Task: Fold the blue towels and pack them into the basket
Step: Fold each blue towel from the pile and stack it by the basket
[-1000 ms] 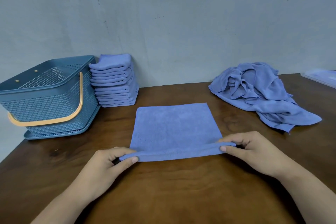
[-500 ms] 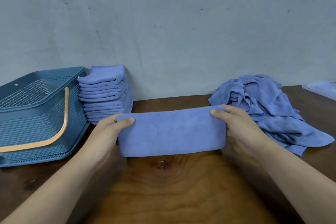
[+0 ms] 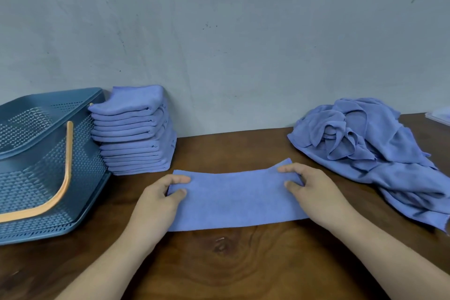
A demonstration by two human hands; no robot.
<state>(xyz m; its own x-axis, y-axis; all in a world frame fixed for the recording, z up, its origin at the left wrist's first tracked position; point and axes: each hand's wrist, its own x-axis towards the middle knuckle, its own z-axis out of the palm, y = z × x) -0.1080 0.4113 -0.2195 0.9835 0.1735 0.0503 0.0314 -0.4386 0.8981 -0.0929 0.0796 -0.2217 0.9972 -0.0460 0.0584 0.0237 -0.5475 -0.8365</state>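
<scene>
The left hand pinched the left end of the half-folded towel, and the right hand pinched its right end. The towel lay as a long strip on the wooden table. Behind the towel to its left stood a stack of folded towels, and further left the basket. Behind it to the right lay a heap of unfolded towels.

The left hand and the right hand each pinch one end of the folded blue cloth towel, wrists low.
</scene>
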